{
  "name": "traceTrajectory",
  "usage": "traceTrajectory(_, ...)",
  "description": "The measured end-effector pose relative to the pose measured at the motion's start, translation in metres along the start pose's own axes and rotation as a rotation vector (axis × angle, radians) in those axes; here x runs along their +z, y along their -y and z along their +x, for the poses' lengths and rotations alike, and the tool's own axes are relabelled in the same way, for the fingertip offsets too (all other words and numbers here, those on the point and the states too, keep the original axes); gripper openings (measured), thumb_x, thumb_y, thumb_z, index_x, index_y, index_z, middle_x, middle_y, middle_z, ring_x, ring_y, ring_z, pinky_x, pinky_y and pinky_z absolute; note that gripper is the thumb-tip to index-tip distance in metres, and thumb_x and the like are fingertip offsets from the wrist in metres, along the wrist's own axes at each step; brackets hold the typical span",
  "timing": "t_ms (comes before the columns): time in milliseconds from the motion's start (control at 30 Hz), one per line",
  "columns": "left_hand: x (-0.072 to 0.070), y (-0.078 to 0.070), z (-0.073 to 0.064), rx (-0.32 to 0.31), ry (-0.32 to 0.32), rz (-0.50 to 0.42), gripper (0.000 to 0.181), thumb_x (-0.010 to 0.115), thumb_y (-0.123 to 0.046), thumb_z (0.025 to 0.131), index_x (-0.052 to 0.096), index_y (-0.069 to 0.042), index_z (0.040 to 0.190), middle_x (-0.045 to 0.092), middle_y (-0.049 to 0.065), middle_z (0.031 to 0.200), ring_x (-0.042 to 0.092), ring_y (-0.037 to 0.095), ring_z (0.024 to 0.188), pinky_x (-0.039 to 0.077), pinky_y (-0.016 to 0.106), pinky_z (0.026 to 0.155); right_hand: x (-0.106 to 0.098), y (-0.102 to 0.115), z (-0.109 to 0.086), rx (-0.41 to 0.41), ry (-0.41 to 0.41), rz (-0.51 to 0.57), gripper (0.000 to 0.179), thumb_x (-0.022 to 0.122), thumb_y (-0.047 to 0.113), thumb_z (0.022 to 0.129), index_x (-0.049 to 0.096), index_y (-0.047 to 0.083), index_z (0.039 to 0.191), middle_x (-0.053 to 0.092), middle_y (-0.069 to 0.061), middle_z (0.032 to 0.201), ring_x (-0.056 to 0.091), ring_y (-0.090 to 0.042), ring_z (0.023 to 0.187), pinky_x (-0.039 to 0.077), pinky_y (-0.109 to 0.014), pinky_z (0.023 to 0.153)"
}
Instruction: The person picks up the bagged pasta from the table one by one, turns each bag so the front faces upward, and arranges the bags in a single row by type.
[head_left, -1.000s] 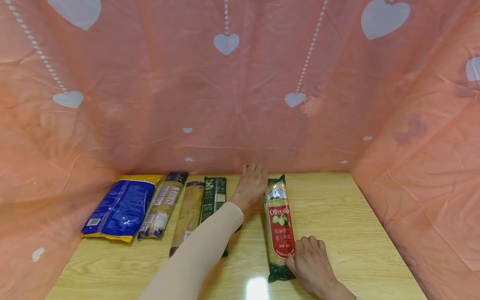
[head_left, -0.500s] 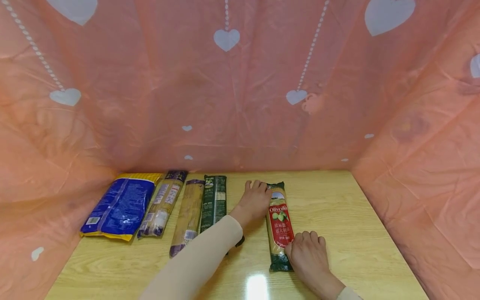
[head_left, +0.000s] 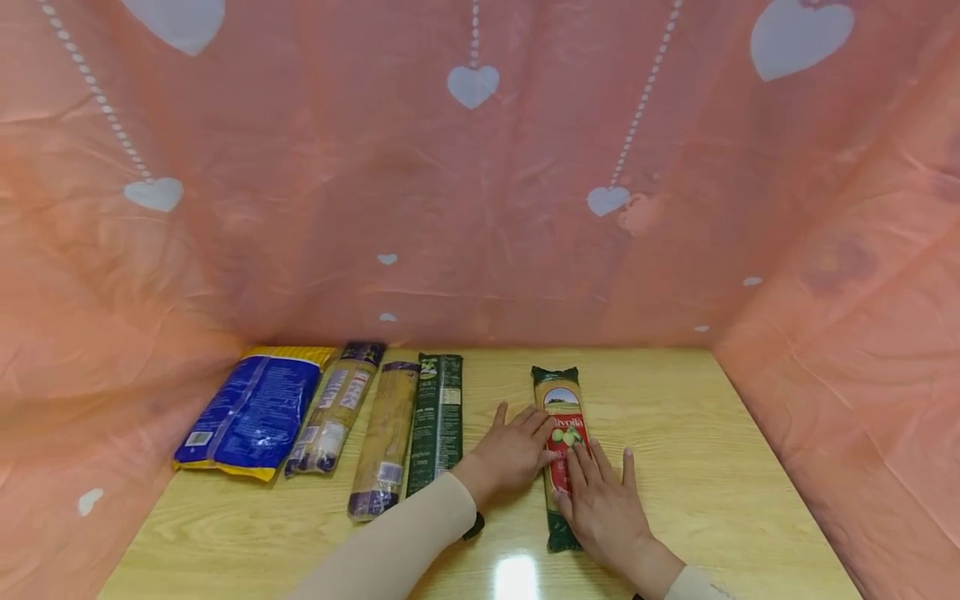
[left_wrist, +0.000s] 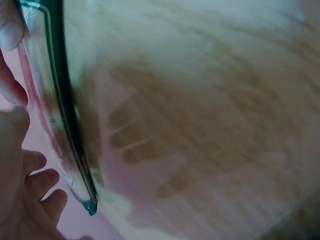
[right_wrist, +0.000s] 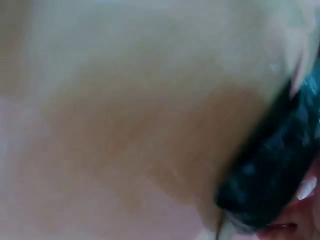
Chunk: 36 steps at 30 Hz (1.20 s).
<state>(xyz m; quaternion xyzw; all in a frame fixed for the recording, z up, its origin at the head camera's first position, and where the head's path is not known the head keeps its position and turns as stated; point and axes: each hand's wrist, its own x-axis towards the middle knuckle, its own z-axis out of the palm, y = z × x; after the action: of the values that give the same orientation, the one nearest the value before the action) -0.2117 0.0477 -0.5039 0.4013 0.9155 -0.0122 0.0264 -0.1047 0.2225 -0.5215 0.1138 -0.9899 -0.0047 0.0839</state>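
In the head view, the red-labelled spaghetti packet (head_left: 561, 402) lies on the tabletop (head_left: 720, 467) a little right of its middle, its far end near the back edge. The left hand (head_left: 510, 454) reaches over the packet's left side, thumb apart from the fingers; the right hand (head_left: 606, 512) lies over the label and right side, fingers straight and spread. Toward the left edge of the tabletop lie a dark green packet (head_left: 437, 417), two purple-ended packets (head_left: 384, 442) and, at the back left corner, a blue and yellow bag (head_left: 251, 412). In the left wrist view, the packet's dark green edge runs slantwise beside several fingers (left_wrist: 42, 182), which are apart. The right wrist view is blurred: it shows what seems to be the packet's dark green end, with part of a hand at the lower right.
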Motion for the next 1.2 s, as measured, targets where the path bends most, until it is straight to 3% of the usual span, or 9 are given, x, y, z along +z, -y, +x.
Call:
traceTrajectory(133,0.003,-0.005,-0.001,0.02,0.097,0.023,0.068,0.03,-0.056,0.113,0.025,-0.02,0.17,0.021,-0.003,0.176,0.016,0.017,0.164,0.019,0.052,0.131,0.007,0.0,-0.005,-0.002,0.058,0.011,0.068,0.051,0.049,0.109,0.051,-0.002,0.154,0.047,-0.018,0.162,0.04,-0.037,0.154,0.024,-0.073,0.12)
traceTrajectory(233,0.005,-0.008,-0.001,0.033,0.12,0.051,0.069,0.028,-0.057,0.113,0.021,-0.019,0.17,0.019,-0.003,0.177,0.015,0.015,0.164,0.019,0.048,0.131,0.01,-0.004,-0.004,-0.008,0.085,0.015,0.071,0.047,0.051,0.11,0.046,-0.002,0.157,0.042,-0.019,0.165,0.035,-0.036,0.156,0.022,-0.071,0.122)
traceTrajectory(500,0.015,-0.016,0.022,0.076,0.064,0.112,0.068,0.024,-0.054,0.114,0.02,-0.016,0.17,0.019,0.001,0.177,0.017,0.016,0.163,0.021,0.047,0.131,0.007,-0.025,0.002,0.026,0.145,0.039,0.072,0.047,0.049,0.11,0.041,-0.004,0.159,0.036,-0.021,0.168,0.031,-0.038,0.158,0.017,-0.074,0.122)
traceTrajectory(833,0.011,-0.043,0.056,0.038,0.055,0.149,0.068,0.025,-0.055,0.113,0.021,-0.019,0.17,0.022,-0.003,0.176,0.018,0.013,0.163,0.022,0.044,0.13,0.003,-0.057,-0.001,0.075,0.123,0.023,0.069,0.052,0.042,0.108,0.044,-0.006,0.156,0.039,-0.023,0.166,0.034,-0.041,0.156,0.017,-0.074,0.122)
traceTrajectory(1000,0.01,-0.054,0.064,0.014,0.06,0.135,0.067,0.027,-0.056,0.113,0.021,-0.022,0.17,0.021,-0.006,0.176,0.017,0.012,0.163,0.022,0.042,0.131,0.002,-0.067,-0.003,0.107,0.126,0.017,0.068,0.053,0.04,0.106,0.046,-0.006,0.155,0.041,-0.023,0.165,0.036,-0.041,0.155,0.016,-0.074,0.122)
traceTrajectory(1200,0.011,-0.061,0.064,0.039,0.077,0.139,0.064,0.024,-0.053,0.114,0.018,-0.025,0.171,0.018,-0.009,0.176,0.013,0.01,0.163,0.02,0.042,0.131,0.002,-0.081,-0.009,0.142,0.11,0.018,0.069,0.056,0.04,0.104,0.046,-0.007,0.154,0.044,-0.024,0.163,0.038,-0.043,0.154,0.016,-0.073,0.122)
